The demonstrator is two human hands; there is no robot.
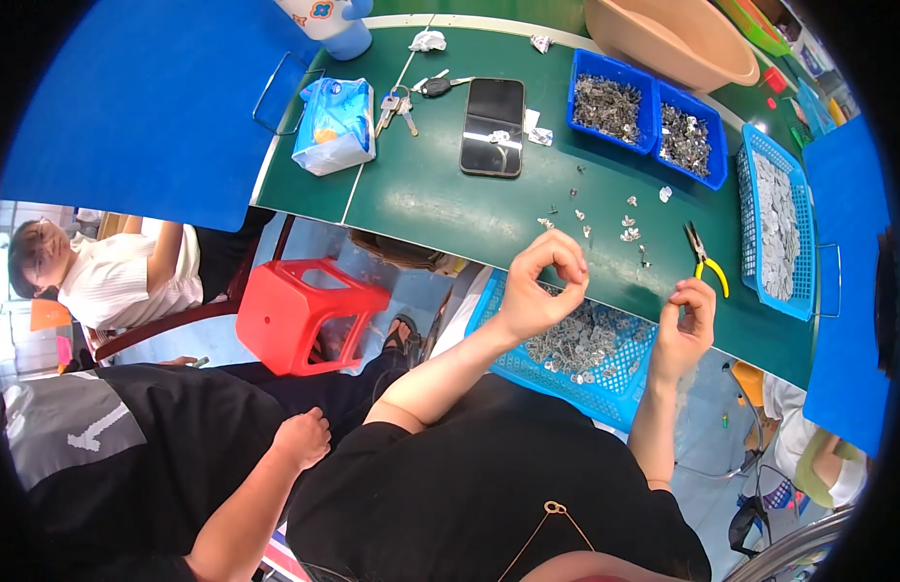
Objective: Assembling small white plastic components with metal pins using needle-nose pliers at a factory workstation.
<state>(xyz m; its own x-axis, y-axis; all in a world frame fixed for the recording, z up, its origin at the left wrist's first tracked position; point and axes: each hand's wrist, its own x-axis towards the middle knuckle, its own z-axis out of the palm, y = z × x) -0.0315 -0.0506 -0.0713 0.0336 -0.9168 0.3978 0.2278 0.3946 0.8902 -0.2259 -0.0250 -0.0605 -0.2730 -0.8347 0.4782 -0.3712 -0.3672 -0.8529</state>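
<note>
Now both hands hang over the near edge of the green table [421, 199]: the left hand [537, 291] curls thumb and forefinger into a ring, whether it pinches anything I cannot tell; the right hand [688, 320] closes its fingertips together likewise, beside the yellow-handled pliers [707, 262], above a blue basket [586, 388] of small metal parts [586, 344]

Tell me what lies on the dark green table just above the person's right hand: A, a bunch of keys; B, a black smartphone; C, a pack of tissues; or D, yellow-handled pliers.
D: the yellow-handled pliers lie on the dark green table right above the right hand, while the phone, keys and tissues sit farther left.
</note>
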